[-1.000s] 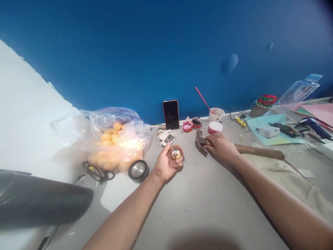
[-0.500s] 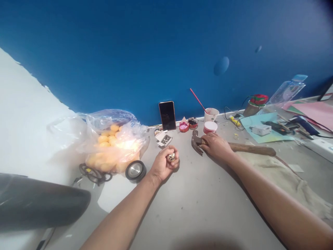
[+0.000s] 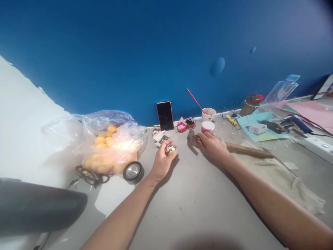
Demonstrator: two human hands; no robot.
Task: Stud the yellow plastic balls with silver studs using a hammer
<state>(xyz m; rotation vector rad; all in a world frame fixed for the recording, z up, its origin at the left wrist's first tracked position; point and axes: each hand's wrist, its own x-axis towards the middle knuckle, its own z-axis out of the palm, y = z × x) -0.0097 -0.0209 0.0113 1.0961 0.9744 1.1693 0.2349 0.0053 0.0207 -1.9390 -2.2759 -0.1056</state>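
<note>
My left hand (image 3: pixel 162 160) is closed round a small shiny gold ball (image 3: pixel 170 149), held just above the grey tabletop (image 3: pixel 197 205). My right hand (image 3: pixel 212 146) lies over the head end of a hammer (image 3: pixel 247 150) with a wooden handle, fingers curled on it near the dark metal head. A small open box of metal bits (image 3: pixel 161 139) sits just beyond my left hand.
A clear plastic bag of yellow-orange balls (image 3: pixel 111 146) stands at the left, with a round metal-and-black disc (image 3: pixel 133 171) and black wire rings (image 3: pixel 90 175) before it. A phone (image 3: pixel 164 115) leans on the blue wall. Small pots, a cup with a red stick (image 3: pixel 208 113), a beige cloth (image 3: pixel 283 173) and coloured paper lie right.
My left hand has turned over and closed round the gold ball, moving slightly forward toward the small box. My right hand stays on the hammer, which has shifted a little.
</note>
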